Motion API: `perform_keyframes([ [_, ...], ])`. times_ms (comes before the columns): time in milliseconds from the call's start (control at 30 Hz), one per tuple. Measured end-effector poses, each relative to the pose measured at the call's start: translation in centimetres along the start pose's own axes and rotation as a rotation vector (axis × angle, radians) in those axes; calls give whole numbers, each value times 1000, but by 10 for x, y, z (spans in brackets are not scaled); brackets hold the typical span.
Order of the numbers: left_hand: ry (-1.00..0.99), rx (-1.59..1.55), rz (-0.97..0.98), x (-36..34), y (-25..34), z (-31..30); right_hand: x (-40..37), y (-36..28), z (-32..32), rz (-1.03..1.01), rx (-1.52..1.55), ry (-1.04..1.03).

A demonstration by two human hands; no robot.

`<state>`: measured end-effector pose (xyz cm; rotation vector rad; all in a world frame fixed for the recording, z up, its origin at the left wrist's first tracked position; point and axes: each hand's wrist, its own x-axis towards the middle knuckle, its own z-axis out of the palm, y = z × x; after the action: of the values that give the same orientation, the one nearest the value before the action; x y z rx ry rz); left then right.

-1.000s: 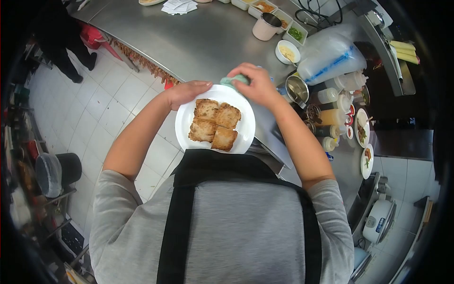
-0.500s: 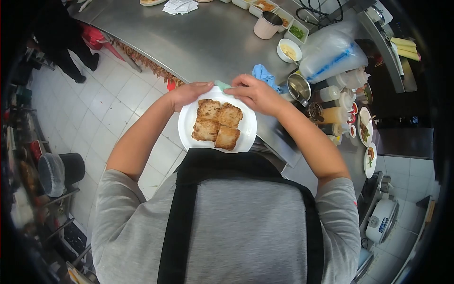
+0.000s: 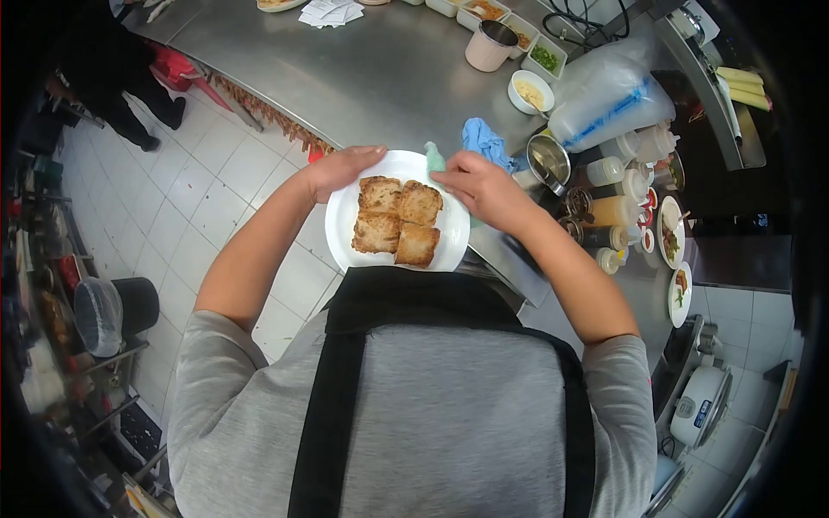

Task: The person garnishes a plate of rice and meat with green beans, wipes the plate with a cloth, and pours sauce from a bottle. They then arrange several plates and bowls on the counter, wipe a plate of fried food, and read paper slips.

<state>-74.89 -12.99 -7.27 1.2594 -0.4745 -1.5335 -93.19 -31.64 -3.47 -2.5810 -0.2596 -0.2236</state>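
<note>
A white plate (image 3: 342, 226) is held level in front of my apron, off the counter's near edge. Four browned square pieces of food, placed two by two, lie on it; one is this fried square (image 3: 420, 204). My left hand (image 3: 342, 171) grips the plate's upper left rim, thumb on top and fingers hidden beneath. At the upper right rim, my right hand (image 3: 485, 188) pinches a pale green cloth (image 3: 434, 156) against the edge. Just beyond that hand, a crumpled blue cloth (image 3: 485, 143) rests on the counter.
The steel counter (image 3: 285, 78) stretches ahead. On its right are a metal pot (image 3: 549, 157), a white bowl (image 3: 529, 91), a pink container (image 3: 490, 47), plastic bags (image 3: 611, 102) and several sauce bottles (image 3: 615, 210). At far left, a person in dark clothes (image 3: 117, 73) stands near a red stool.
My right hand has slid with the green cloth rightward along the plate's rim. The left hand keeps its hold, and the plate stays nearly in place.
</note>
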Motion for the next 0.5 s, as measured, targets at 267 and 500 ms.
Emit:
perform_keyframes([
  [267,42,-104,29,6,-15,-4,-33,-15,10,140,-67,-14],
  [500,27,-124,95,7,-16,-6,-46,-35,21,188,-84,56],
])
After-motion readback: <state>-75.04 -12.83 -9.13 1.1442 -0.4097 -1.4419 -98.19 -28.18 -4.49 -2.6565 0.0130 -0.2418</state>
